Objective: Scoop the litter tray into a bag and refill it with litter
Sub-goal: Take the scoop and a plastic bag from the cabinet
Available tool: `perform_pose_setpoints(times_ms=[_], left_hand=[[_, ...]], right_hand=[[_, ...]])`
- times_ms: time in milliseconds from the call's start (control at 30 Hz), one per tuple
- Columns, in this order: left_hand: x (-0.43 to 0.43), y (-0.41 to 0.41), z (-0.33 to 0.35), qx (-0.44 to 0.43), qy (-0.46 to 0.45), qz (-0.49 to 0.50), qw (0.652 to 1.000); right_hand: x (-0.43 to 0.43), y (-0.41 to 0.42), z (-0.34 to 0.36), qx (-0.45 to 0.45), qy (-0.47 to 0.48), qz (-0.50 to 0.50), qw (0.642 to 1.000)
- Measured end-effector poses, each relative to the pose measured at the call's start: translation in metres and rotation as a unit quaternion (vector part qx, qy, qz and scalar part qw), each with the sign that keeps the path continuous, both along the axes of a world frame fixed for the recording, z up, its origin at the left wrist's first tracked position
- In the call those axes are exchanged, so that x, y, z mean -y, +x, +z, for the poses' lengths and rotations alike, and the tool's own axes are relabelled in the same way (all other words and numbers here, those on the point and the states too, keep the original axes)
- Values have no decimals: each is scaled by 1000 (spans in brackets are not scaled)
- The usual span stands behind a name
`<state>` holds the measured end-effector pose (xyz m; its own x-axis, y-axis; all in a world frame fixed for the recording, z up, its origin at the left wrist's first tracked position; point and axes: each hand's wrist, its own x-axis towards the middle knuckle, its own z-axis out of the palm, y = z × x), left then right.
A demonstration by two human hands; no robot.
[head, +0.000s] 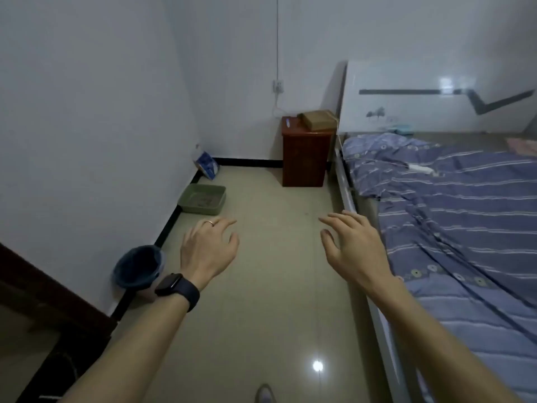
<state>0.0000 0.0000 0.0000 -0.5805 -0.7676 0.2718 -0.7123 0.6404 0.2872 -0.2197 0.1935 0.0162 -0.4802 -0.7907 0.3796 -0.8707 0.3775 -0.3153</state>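
So this looks like the very start, nothing scooped yet as far as I can tell. The tray (202, 199) sits on the floor (276, 301) at the far left, tight against the wall (87, 112), with some dark clumps in the litter, though it's too small to say much more. Just beyond it in the far corner leans what I take to be the litter bag (207, 165), blue and white. The bin (136, 267) with a blue liner is nearer on the left, well apart from the tray. Both hands are out in front, empty and touching nothing: left hand (207, 251), watch (177, 287) on the wrist, has its fingers loosely spread and a bit bent, and right hand (354, 248) is much the same, fingers relaxed and pointing toward the middle. My take on doing this bit well: walk over and crouch right by the tray rather than bending from far off, and bring the bin or a bag right beside it first so the scooped stuff travels a short way and doesn't drop on the floor. I can't spot a scoop anywhere, so that probably needs finding before anything else. The bed (465, 228) on the right and nightstand (305, 152) at the far end leave a clear lane down the middle.
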Motion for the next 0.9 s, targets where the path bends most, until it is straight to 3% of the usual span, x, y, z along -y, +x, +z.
perform_pose_setpoints(times_ms=[467, 900], left_hand=[[228, -186, 35, -2, -14, -43, 999], [432, -397, 4, 35, 23, -42, 998]], right_hand=[[218, -167, 28, -22, -4, -50, 999], [418, -383, -4, 46, 5, -48, 998]])
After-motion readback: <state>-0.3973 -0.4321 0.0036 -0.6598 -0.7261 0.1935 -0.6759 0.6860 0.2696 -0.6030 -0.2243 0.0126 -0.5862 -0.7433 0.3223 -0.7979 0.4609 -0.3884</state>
